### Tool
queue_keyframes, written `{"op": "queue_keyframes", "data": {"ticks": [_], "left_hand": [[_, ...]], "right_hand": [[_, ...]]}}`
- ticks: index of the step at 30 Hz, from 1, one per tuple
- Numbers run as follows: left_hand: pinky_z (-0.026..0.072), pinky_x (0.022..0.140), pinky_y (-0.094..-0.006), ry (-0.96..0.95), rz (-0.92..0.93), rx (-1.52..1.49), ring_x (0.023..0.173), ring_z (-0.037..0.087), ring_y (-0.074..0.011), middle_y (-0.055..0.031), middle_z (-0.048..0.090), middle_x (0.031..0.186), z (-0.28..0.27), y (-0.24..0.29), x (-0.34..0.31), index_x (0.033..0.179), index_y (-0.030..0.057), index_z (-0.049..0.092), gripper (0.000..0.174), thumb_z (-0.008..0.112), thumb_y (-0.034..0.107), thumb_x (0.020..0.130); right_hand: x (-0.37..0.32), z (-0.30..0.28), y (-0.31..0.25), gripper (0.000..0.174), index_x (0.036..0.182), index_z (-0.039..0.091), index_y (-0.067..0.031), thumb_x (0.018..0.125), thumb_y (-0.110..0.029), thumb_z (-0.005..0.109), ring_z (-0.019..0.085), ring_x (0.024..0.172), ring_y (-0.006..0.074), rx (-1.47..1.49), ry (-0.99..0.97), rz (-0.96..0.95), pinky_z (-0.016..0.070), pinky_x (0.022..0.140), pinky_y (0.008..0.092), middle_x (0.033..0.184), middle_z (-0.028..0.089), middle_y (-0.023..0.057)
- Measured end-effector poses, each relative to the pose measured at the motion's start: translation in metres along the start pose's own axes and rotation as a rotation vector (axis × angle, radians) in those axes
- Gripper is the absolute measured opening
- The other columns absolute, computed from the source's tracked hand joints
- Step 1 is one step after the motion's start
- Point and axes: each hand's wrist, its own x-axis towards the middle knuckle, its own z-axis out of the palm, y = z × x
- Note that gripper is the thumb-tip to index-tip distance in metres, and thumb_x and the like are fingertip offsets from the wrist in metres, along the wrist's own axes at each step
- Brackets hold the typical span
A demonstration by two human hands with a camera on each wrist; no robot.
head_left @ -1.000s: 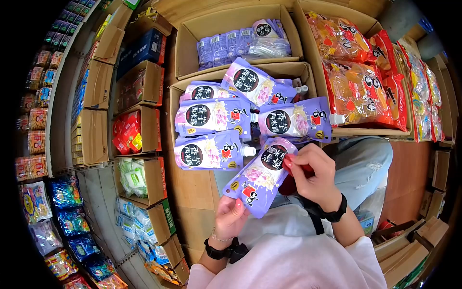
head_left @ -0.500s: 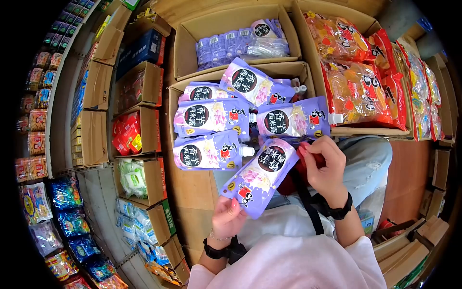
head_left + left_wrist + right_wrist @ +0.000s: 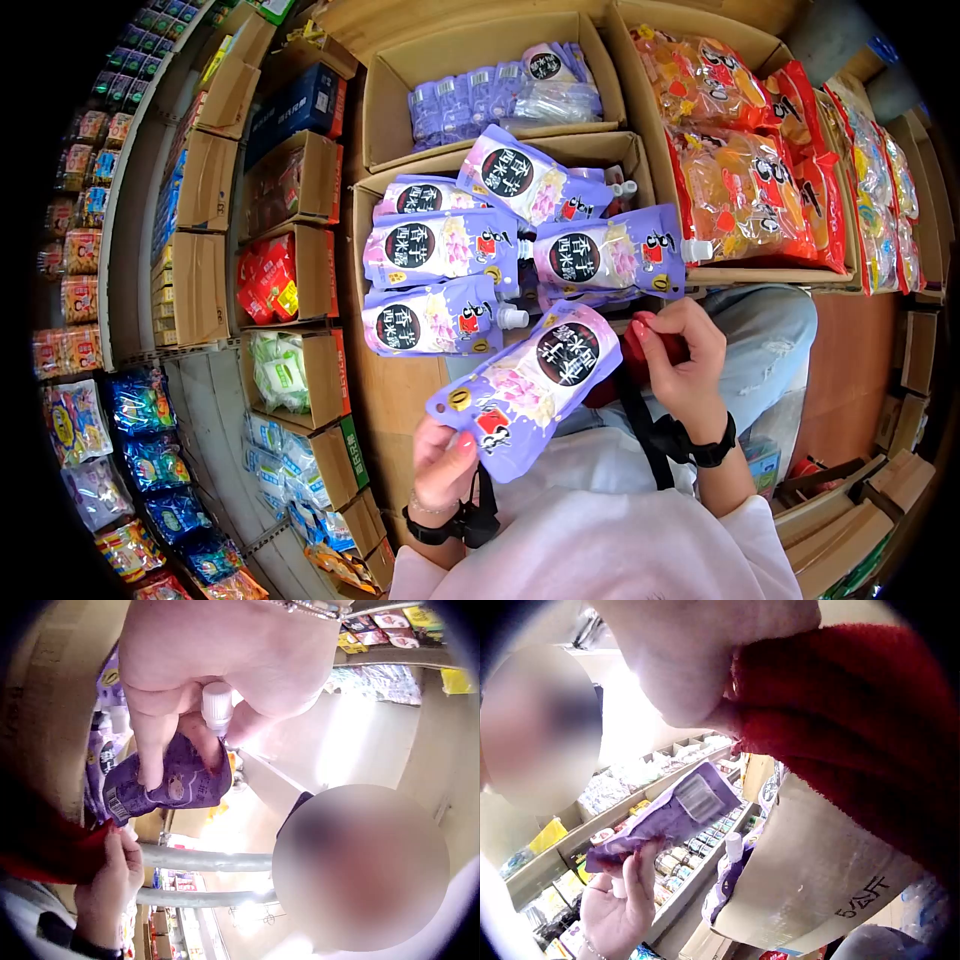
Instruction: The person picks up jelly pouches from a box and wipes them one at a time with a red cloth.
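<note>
My left hand grips the bottom-left end of a purple spouted drink pouch, thumb over its printed front. In the left wrist view, its white cap pokes out between the fingers. A red cloth hangs from the pinched fingers of my right hand, just right of the pouch and apart from it. Ahead, matching pouches lie face up across an open carton, their white-capped spouts pointing right.
Behind stands another carton of purple pouches. To the right, a box holds orange snack bags. Shelves with boxed goods run along the left. Wooden floor shows beside the front carton.
My right hand has drawn the red cloth off the pouch and moved right. The left hand has shifted slightly left and down, turning the pouch a little and lifting it closer to the head camera.
</note>
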Motion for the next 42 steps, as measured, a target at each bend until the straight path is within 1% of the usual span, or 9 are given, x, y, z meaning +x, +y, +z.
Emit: {"op": "queue_keyframes", "data": {"ticks": [3, 7, 12, 17, 22, 25, 32, 39, 42], "left_hand": [[0.0424, 0.107, -0.0463, 0.103, 0.168, 0.046, 0.122, 0.058, -0.0330, -0.0226, 0.056, 0.133, 0.010, 0.016, 0.007, 0.139, -0.0069, 0.042, 0.067, 0.066, 0.026, 0.087], [0.0420, 0.107, -0.0451, 0.080, 0.338, -0.084, 0.123, 0.057, -0.0301, -0.0199, 0.056, 0.135, 0.024, 0.026, 0.029, 0.137, -0.0045, 0.045, 0.052, 0.061, 0.013, 0.092], [0.0375, 0.111, -0.0454, 0.072, 0.306, -0.247, 0.123, 0.056, -0.0204, -0.0059, 0.061, 0.129, 0.051, -0.009, 0.061, 0.127, 0.0070, 0.058, 0.035, 0.055, -0.005, 0.094], [0.0324, 0.116, -0.0453, 0.120, 0.232, -0.152, 0.124, 0.053, -0.0171, -0.0036, 0.057, 0.135, 0.088, -0.054, 0.093, 0.133, 0.0090, 0.052, 0.033, 0.055, 0.008, 0.100], [0.0376, 0.100, -0.0256, -0.082, 0.178, 0.070, 0.118, 0.048, -0.0080, -0.0014, 0.054, 0.130, 0.116, -0.068, 0.109, 0.135, 0.0041, 0.046, 0.034, 0.051, 0.015, 0.104], [0.0419, 0.092, -0.0281, -0.204, -0.085, 0.360, 0.108, 0.052, -0.0119, -0.0065, 0.057, 0.117, 0.118, -0.058, 0.119, 0.131, 0.0012, 0.051, 0.032, 0.052, 0.019, 0.103], [0.0476, 0.083, -0.0309, -0.290, 0.100, 0.622, 0.095, 0.061, -0.0204, -0.0092, 0.062, 0.101, 0.105, -0.022, 0.114, 0.108, -0.0008, 0.064, 0.018, 0.055, 0.011, 0.097], [0.0478, 0.092, -0.0286, -0.237, 0.159, 0.637, 0.100, 0.061, -0.0134, -0.0067, 0.065, 0.108, 0.100, -0.033, 0.128, 0.108, -0.0001, 0.057, 0.013, 0.057, 0.006, 0.097], [0.0461, 0.094, -0.0326, -0.221, 0.308, 0.817, 0.106, 0.060, -0.0209, -0.0101, 0.062, 0.110, 0.108, -0.032, 0.139, 0.108, 0.0005, 0.055, 0.016, 0.059, 0.006, 0.094]], "right_hand": [[-0.004, 0.001, 0.000, 0.015, 0.082, 0.061, 0.0018, 0.077, 0.009, 0.073, 0.058, 0.065, 0.0234, 0.032, -0.029, -0.001, 0.0472, 0.062, 0.0295, 0.075, 0.061, 0.0112], [-0.010, -0.001, -0.004, 0.015, 0.082, 0.061, 0.0017, 0.077, 0.008, 0.073, 0.059, 0.065, 0.0218, 0.077, -0.013, 0.019, 0.0469, 0.062, 0.0286, 0.075, 0.063, 0.0119], [-0.016, -0.007, -0.009, 0.016, 0.082, 0.060, 0.0016, 0.076, 0.007, 0.074, 0.059, 0.066, 0.0215, 0.139, 0.023, 0.053, 0.0467, 0.062, 0.0281, 0.076, 0.064, 0.0125], [-0.020, -0.008, -0.013, 0.015, 0.082, 0.060, 0.0011, 0.077, 0.006, 0.073, 0.059, 0.067, 0.0218, 0.159, 0.010, 0.040, 0.0467, 0.062, 0.0288, 0.076, 0.064, 0.0124], [-0.029, -0.011, -0.015, 0.017, 0.082, 0.058, 0.0006, 0.076, 0.006, 0.074, 0.058, 0.068, 0.0227, 0.198, -0.032, 0.089, 0.0464, 0.063, 0.0297, 0.076, 0.061, 0.0124], [-0.036, -0.012, -0.009, 0.017, 0.081, 0.058, 0.0007, 0.076, 0.006, 0.074, 0.058, 0.068, 0.0228, 0.216, -0.042, 0.119, 0.0465, 0.063, 0.0300, 0.076, 0.062, 0.0126], [-0.039, -0.016, -0.004, 0.015, 0.081, 0.059, 0.0007, 0.079, 0.005, 0.073, 0.059, 0.069, 0.0208, 0.221, 0.017, 0.199, 0.0466, 0.065, 0.0294, 0.078, 0.063, 0.0118], [-0.038, -0.013, -0.007, 0.015, 0.082, 0.059, 0.0005, 0.080, 0.005, 0.073, 0.059, 0.070, 0.0199, 0.235, -0.016, 0.174, 0.0468, 0.066, 0.0281, 0.079, 0.064, 0.0114], [-0.039, -0.016, -0.005, 0.015, 0.082, 0.059, 0.0005, 0.080, 0.005, 0.073, 0.059, 0.070, 0.0189, 0.229, -0.002, 0.177, 0.0465, 0.065, 0.0275, 0.078, 0.064, 0.0109]]}}
